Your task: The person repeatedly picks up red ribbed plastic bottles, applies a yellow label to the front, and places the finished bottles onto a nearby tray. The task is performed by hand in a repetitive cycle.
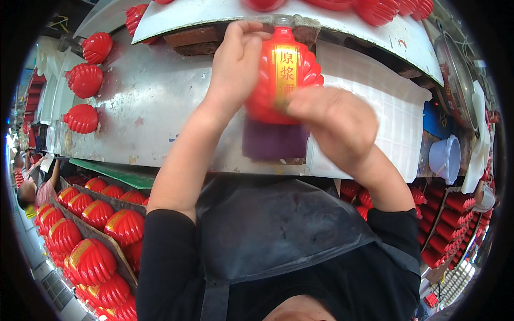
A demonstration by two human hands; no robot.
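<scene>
A glossy red, shell-ribbed bottle [309,69] with a clear top on its neck lies in front of me. Down its middle runs a gold label strip [285,64] with red edges. My left hand [238,61] holds the bottle by its left side, fingers curled near the neck. At the lower end of the strip is my right hand [337,117], blurred by motion, its fingers curled and their tips against the label. Whether those fingertips pinch anything is hidden. Under the bottle's base a dark purple cloth [273,142] hangs toward the table's front edge.
Several red bottles [84,80] stand at the left of the metal table [150,107]. A raised white board [214,16] on bricks crosses the back. White plastic sheeting [369,96] and a pale bucket [444,158] are on the right. Labelled bottles [91,262] fill crates at lower left.
</scene>
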